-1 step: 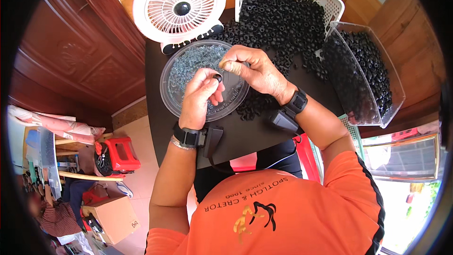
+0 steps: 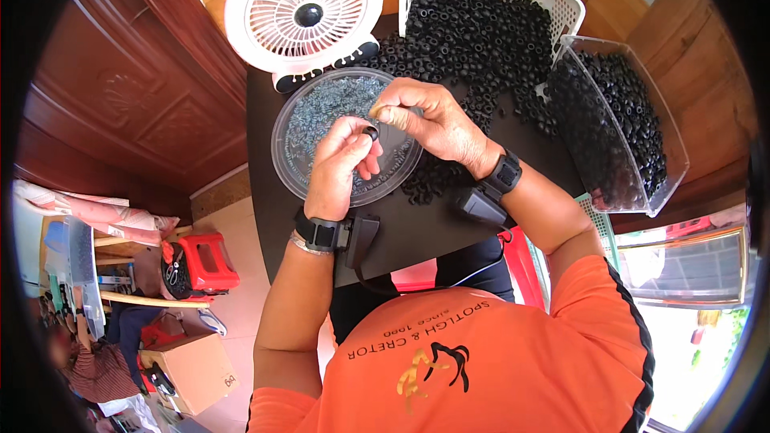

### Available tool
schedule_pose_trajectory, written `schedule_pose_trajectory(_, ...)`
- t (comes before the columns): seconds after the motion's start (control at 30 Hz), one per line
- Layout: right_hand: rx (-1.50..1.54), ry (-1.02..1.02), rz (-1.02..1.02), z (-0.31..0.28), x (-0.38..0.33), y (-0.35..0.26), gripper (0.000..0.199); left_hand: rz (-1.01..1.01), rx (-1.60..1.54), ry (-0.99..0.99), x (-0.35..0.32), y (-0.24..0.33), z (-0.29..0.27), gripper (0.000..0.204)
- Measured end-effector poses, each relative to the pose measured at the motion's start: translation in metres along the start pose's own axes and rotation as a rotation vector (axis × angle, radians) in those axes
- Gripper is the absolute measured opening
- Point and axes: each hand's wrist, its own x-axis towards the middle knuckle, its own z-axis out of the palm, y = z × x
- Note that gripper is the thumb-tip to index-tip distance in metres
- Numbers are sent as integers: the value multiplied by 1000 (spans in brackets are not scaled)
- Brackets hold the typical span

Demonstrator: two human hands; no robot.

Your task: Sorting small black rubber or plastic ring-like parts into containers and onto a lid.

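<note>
Between thumb and fingers, my left hand point(image 2: 338, 156) grips a small black ring-shaped part point(image 2: 370, 133), its round end turned toward my right hand. Just above it, my right hand point(image 2: 429, 120) is closed in a pinch, thumb against forefinger; whatever sits in that pinch is too small to make out. Both hands hover over a round clear tray point(image 2: 282, 162) holding many tiny bluish metallic pieces point(image 2: 325, 108), heaped toward its far left side. Loose black parts point(image 2: 481, 40) like the held one lie in a big pile beyond and right of the tray.
A white fan point(image 2: 309, 14) stands behind the tray. At the back, a white perforated basket point(image 2: 568, 12) lies tipped with black parts spilling out. A clear bin point(image 2: 658, 156) of black parts is at the right. Far left, another person point(image 2: 96, 369) sits near a cardboard box point(image 2: 192, 373).
</note>
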Motion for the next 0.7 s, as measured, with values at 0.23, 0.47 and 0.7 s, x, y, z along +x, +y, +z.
schedule_pose_trajectory(0.23,-95,4,-95,5,-1,3,10,-11,-29,-36,1,-2,2,22)
schedule_pose_trajectory(0.47,-83,19,-50,5,-2,3,9,-17,-42,-40,1,-3,2,21)
schedule_pose_trajectory(0.7,-40,18,-23,5,-2,3,11,-16,-47,-36,1,-2,2,21)
